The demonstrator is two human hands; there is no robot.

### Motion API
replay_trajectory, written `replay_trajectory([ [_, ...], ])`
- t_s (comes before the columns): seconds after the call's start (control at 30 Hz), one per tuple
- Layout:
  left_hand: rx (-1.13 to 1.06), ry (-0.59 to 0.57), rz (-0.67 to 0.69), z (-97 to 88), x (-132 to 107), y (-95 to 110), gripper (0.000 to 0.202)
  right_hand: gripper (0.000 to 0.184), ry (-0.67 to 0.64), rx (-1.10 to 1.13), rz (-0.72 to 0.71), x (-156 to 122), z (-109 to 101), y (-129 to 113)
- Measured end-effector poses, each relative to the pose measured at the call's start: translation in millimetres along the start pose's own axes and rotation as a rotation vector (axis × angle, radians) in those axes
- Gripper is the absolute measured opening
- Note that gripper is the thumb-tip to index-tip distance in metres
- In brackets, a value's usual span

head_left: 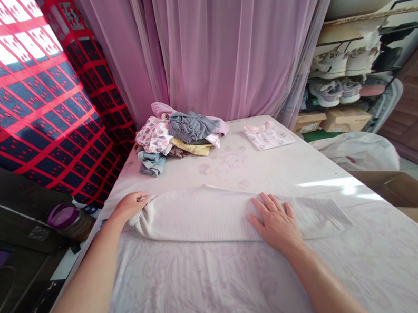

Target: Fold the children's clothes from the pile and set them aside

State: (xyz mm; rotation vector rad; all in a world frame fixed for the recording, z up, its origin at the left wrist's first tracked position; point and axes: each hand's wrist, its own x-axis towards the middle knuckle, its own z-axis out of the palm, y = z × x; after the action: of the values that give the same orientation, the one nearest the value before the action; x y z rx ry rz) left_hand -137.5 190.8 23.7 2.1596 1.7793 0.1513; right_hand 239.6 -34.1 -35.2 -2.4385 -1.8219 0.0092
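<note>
A pale ribbed garment (211, 215) lies folded in a long strip across the table (216, 294). My left hand (131, 205) grips its left end, fingers curled round the fabric edge. My right hand (278, 222) rests flat on the garment's right part, fingers stretched out and pressing it down. Both forearms reach in from the near edge.
A pile of loose clothes (177, 135) sits at the table's far end, with a folded pink-white piece (268, 135) to its right. Pink curtains (221, 37) hang behind. A shoe rack (351, 74) and cardboard boxes (399, 189) stand at right; a purple-lidded jar (65, 220) at left.
</note>
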Motion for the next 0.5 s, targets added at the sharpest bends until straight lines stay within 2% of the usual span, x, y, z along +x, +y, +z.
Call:
replay_trajectory([
  [0.2,-0.022,-0.016,0.065,-3.4,0,-1,0.038,0.056,0.006,-0.003,0.012,1,4,1],
  [0.4,-0.156,-0.046,0.132,-4.0,-10,0,0.043,0.056,0.009,-0.008,-0.008,-1,0,1],
  [0.5,-0.244,0.029,0.164,-4.8,-13,6,0.044,0.056,0.009,-0.023,0.001,-1,0,1],
])
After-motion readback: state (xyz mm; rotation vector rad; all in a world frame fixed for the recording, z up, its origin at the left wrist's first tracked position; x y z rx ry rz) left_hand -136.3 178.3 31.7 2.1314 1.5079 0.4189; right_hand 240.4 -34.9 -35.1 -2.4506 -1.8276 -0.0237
